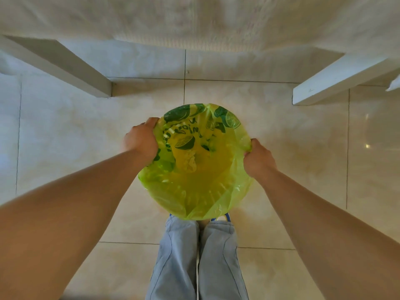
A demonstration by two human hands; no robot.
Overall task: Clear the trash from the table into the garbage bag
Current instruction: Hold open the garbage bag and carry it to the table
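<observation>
A translucent yellow-green garbage bag point(194, 182) with dark green lime prints hangs open over the tiled floor, its mouth facing up at me. My left hand point(141, 140) grips the bag's left rim with curled fingers. My right hand point(258, 158) grips the right rim the same way. The two hands hold the mouth stretched wide. A pale crumpled piece of trash point(190, 160) shows through the plastic inside the bag. The white table point(194, 20) spans the top of the view; no trash is visible on it from here.
Two white table legs point(65, 63) point(337, 81) stand left and right of the bag. Glossy beige floor tiles point(292, 148) lie all around. My legs in light blue trousers point(199, 256) are directly below the bag.
</observation>
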